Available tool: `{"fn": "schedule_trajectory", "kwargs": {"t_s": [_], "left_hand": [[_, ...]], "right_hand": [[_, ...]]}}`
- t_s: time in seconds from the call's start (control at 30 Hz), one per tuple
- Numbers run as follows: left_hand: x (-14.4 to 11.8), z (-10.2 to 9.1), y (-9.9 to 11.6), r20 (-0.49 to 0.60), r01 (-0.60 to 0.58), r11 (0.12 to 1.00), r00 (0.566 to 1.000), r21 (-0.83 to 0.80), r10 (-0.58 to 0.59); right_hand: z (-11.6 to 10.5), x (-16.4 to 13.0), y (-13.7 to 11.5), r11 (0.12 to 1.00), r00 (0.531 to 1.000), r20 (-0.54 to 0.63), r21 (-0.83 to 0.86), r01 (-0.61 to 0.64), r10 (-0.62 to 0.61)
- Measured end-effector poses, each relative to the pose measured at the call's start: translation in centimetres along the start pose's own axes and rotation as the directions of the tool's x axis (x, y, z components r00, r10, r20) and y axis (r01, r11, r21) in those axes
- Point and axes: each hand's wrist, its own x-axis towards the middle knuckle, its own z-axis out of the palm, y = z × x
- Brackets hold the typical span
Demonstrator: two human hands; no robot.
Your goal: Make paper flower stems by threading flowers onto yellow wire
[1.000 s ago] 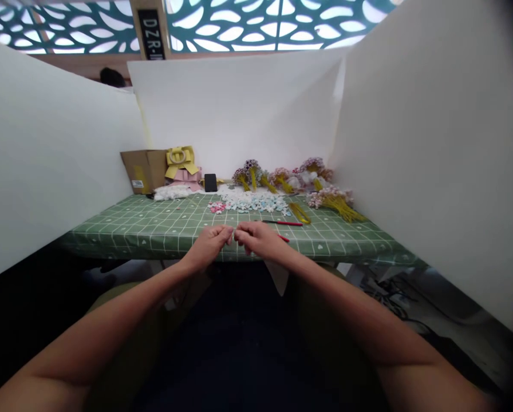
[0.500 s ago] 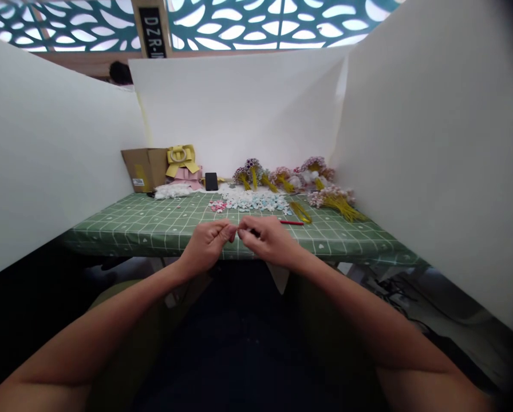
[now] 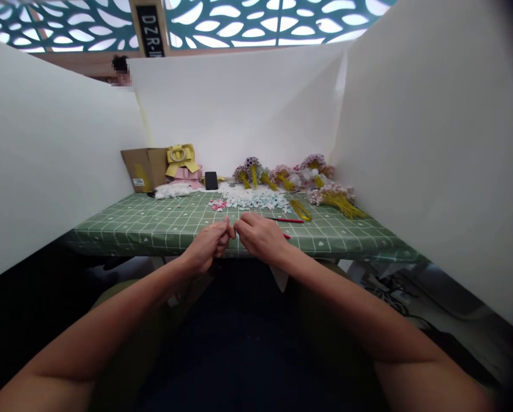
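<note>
My left hand (image 3: 210, 241) and my right hand (image 3: 260, 234) meet at the fingertips over the front edge of the table. Both are closed in a pinch; whatever lies between the fingers is too small or hidden to make out. Just behind my right hand is a slim tool with a red handle (image 3: 291, 221), and a second red tip (image 3: 286, 236) shows beside my wrist. Beyond my hands spreads a pile of small white and pale blue flower-shaped pieces (image 3: 256, 199), with a few pink pieces (image 3: 217, 205) at its left end.
A green checked cloth (image 3: 123, 226) covers the table. Yellow wire stems (image 3: 300, 210) lie right of the pile. Bunches of beaded stems (image 3: 338, 200) line the back right. A phone (image 3: 211, 181), yellow bow (image 3: 181, 157) and cardboard box (image 3: 145, 169) stand back left. White panels (image 3: 239, 109) enclose three sides.
My hands have turned slightly while staying pinched together, the right one shifting a little left. A second red tip now shows beside my right wrist. A person's head has risen behind the left panel.
</note>
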Motion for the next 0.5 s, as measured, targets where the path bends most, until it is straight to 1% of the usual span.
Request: {"fn": "schedule_trajectory", "kwargs": {"t_s": [0.03, 0.07, 0.1, 0.13, 0.17, 0.2, 0.23, 0.27, 0.3, 0.33, 0.37, 0.4, 0.43, 0.47, 0.5], "left_hand": [[-0.1, 0.0, 0.3, 0.001, -0.038, 0.997, 0.999, 0.070, 0.038], [-0.3, -0.1, 0.6, 0.005, -0.100, 0.979, 0.995, 0.175, 0.101], [-0.4, -0.2, 1.0, 0.018, -0.186, 0.935, 0.982, 0.301, 0.189], [-0.7, -0.3, 1.4, 0.044, -0.281, 0.858, 0.956, 0.429, 0.291], [-0.9, -0.4, 1.8, 0.092, -0.375, 0.752, 0.916, 0.542, 0.391], [-1.2, -0.5, 2.3, 0.158, -0.457, 0.631, 0.867, 0.627, 0.472], [-1.4, -0.6, 2.7, 0.233, -0.524, 0.514, 0.818, 0.679, 0.525], [-1.6, -0.6, 3.0, 0.301, -0.571, 0.419, 0.777, 0.705, 0.553], [-1.7, -0.7, 3.2, 0.348, -0.598, 0.357, 0.752, 0.717, 0.560], [-1.6, -0.8, 3.1, 0.366, -0.605, 0.339, 0.747, 0.720, 0.554], [-1.3, -0.9, 2.8, 0.351, -0.589, 0.374, 0.767, 0.716, 0.537], [-1.0, -1.0, 2.4, 0.300, -0.545, 0.462, 0.811, 0.699, 0.503], [-0.6, -1.1, 1.8, 0.223, -0.471, 0.586, 0.867, 0.659, 0.446], [-0.2, -1.1, 1.1, 0.157, -0.370, 0.727, 0.925, 0.579, 0.346], [0.2, -1.1, 0.5, 0.084, -0.245, 0.855, 0.969, 0.457, 0.233]], "right_hand": [[-0.3, 0.0, 0.0, 1.000, 1.000, 0.022, -0.001, 0.016, -0.015], [-0.6, 0.1, 0.0, 0.999, 0.999, 0.038, 0.029, 0.016, -0.017], [-1.1, 0.1, 0.1, 0.996, 0.999, 0.046, 0.091, 0.000, -0.004], [-1.7, 0.2, 0.1, 0.981, 0.998, 0.055, 0.190, -0.030, 0.020], [-2.4, 0.3, 0.2, 0.943, 0.996, 0.082, 0.325, -0.068, 0.043], [-3.1, 0.3, 0.2, 0.870, 0.989, 0.135, 0.480, -0.111, 0.051], [-3.7, 0.4, 0.4, 0.760, 0.978, 0.206, 0.630, -0.159, 0.034], [-4.1, 0.4, 0.5, 0.629, 0.958, 0.287, 0.748, -0.211, -0.021], [-4.2, 0.4, 0.6, 0.516, 0.936, 0.344, 0.816, -0.260, -0.073], [-4.1, 0.5, 0.8, 0.449, 0.919, 0.381, 0.842, -0.301, -0.098], [-3.7, 0.4, 0.9, 0.450, 0.918, 0.390, 0.834, -0.319, -0.071], [-3.0, 0.4, 1.0, 0.514, 0.930, 0.367, 0.798, -0.315, 0.000], [-2.2, 0.4, 1.0, 0.614, 0.944, 0.318, 0.728, -0.305, 0.091], [-1.4, 0.3, 1.0, 0.741, 0.961, 0.218, 0.614, -0.272, 0.171], [-0.7, 0.3, 0.9, 0.830, 0.974, 0.137, 0.511, -0.224, 0.179]]}}
